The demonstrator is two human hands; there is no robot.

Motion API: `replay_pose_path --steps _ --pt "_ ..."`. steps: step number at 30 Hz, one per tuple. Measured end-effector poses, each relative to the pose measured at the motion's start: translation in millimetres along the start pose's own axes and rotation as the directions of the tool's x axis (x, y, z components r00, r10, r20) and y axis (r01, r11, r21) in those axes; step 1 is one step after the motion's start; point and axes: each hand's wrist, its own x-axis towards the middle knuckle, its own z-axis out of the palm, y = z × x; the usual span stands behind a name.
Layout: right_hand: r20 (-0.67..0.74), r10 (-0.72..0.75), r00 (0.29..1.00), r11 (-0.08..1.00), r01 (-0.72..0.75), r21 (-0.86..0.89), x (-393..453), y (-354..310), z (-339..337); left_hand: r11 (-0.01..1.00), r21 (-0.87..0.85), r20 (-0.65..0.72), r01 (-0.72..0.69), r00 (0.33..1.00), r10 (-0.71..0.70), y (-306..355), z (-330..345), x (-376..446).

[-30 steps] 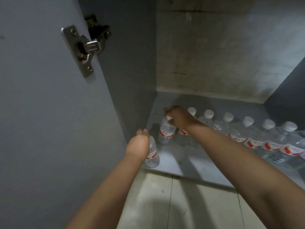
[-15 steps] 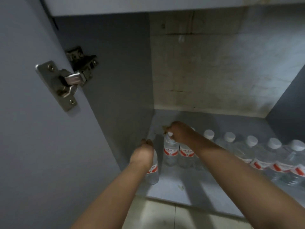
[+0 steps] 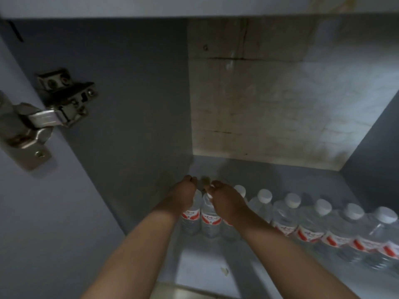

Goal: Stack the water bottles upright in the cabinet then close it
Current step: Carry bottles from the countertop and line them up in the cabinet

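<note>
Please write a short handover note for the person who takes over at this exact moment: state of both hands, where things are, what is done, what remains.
Left hand: grips the leftmost clear plastic water bottle with red label from above, by the cabinet's left wall.
Right hand: holds the top of the next bottle.
Row of upright white-capped bottles: runs rightward along the grey cabinet floor.
Done: all visible bottles stand upright.
Left: release both bottles, withdraw the arms, close the grey cabinet door, now open at the metal hinge.
</note>
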Motion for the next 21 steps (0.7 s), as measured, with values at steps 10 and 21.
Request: replay_pose_path --steps 10,21 --pt "-0.169 0.046 0.985 0.990 -0.068 -0.125 -11.1 -11.1 2.9 0.999 -0.023 -0.009 -0.022 1.000 0.022 -1.9 -2.0 -7.8" --pt "-0.045 0.166 0.985 0.978 -0.170 -0.120 -76.0 -20.4 -42.2 0.982 0.104 -0.032 0.156 0.988 -0.153 19.6 -20.0 -100.4"
